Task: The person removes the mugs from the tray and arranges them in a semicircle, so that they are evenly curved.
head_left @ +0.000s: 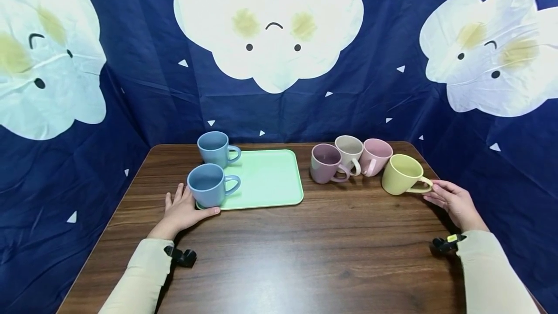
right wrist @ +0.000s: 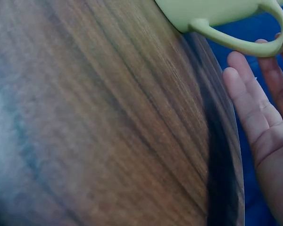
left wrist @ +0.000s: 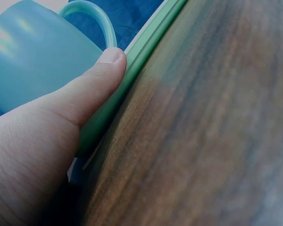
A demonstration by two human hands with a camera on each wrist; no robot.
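My left hand [head_left: 183, 211] lies at the left end of the green tray [head_left: 266, 183], beside the nearer blue mug [head_left: 206, 188]. Its fingers spread straight along the mug's left side. In the left wrist view, the extended thumb [left wrist: 96, 87] lies along the tray's near edge, in front of the blue mug [left wrist: 42, 52]. A second blue mug [head_left: 213, 148] stands just behind. At the right, my right hand [head_left: 451, 201] pinches the handle of the yellow mug [head_left: 398, 176] with its fingertips; the lower fingers [right wrist: 245, 96] are extended below the handle [right wrist: 240, 44] in the right wrist view.
A purple mug [head_left: 323, 168], a grey-white mug [head_left: 348, 148] and a pink mug [head_left: 376, 155] stand close together left of the yellow one. The brown wooden table [head_left: 305, 246] ends at a dark blue cloth [head_left: 279, 115] with cloud prints.
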